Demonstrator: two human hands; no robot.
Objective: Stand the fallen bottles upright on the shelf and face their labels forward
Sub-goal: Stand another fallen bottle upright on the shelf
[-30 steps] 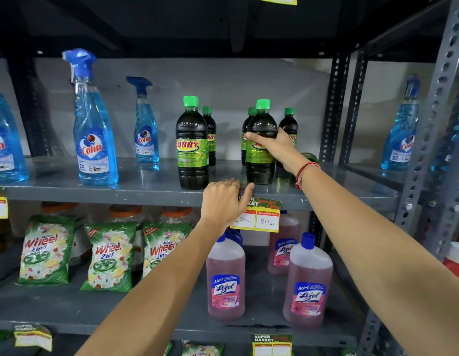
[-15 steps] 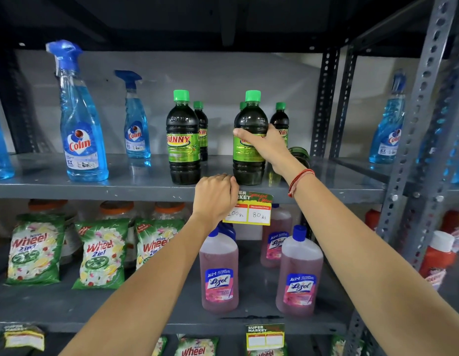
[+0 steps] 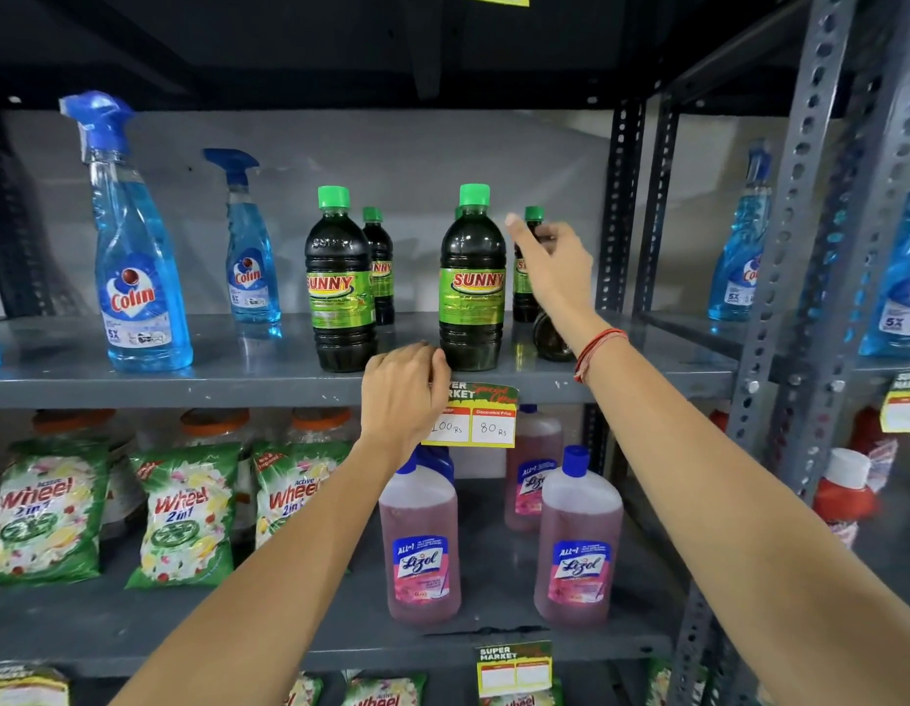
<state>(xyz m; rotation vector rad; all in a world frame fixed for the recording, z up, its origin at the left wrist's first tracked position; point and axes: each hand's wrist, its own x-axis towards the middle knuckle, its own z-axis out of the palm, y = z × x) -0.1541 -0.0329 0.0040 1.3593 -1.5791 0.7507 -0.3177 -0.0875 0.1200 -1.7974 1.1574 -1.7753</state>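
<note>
Several dark Sunny bottles with green caps stand on the grey shelf (image 3: 188, 384). The front right bottle (image 3: 472, 277) is upright with its label facing forward, as is the front left bottle (image 3: 339, 282). Behind them stand smaller ones (image 3: 380, 267). One dark bottle (image 3: 547, 338) lies on its side at the right, partly hidden by my wrist. My right hand (image 3: 552, 267) hovers just right of the front right bottle, fingers apart, holding nothing. My left hand (image 3: 404, 394) rests curled on the shelf's front edge below that bottle.
Blue Colin spray bottles (image 3: 137, 277) stand at the left and on the neighbouring rack (image 3: 738, 262). A price tag (image 3: 473, 420) hangs on the shelf edge. Lizol bottles (image 3: 422, 542) and Wheel packets (image 3: 185, 517) fill the lower shelf. Steel uprights (image 3: 620, 206) border the right.
My right hand has let go of the front right Sunny bottle and moved right of it, and its label now faces forward. My left hand stays on the shelf edge.
</note>
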